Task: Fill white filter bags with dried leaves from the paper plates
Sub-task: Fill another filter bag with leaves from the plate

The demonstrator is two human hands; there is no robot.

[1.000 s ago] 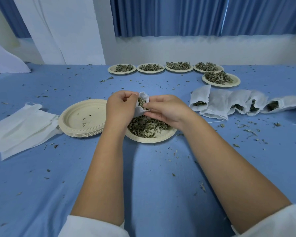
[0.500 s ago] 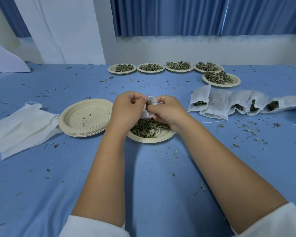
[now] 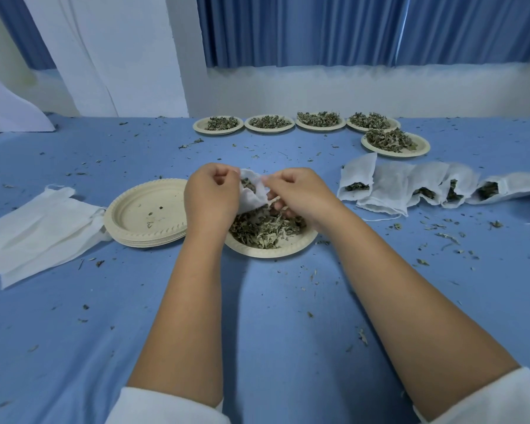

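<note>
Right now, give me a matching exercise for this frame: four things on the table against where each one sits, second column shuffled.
Things:
1. stack of empty plates
2. filled bags
3. flat empty bags
4. bag being filled

Places:
A. far left on the table, lying flat
B. pinched by the left hand and right hand above the plate of leaves
C. in a row right of the hands, leaves showing at the mouths
D. just left of the left hand

Pairs: 1-D, 2-C, 3-A, 4-B
</note>
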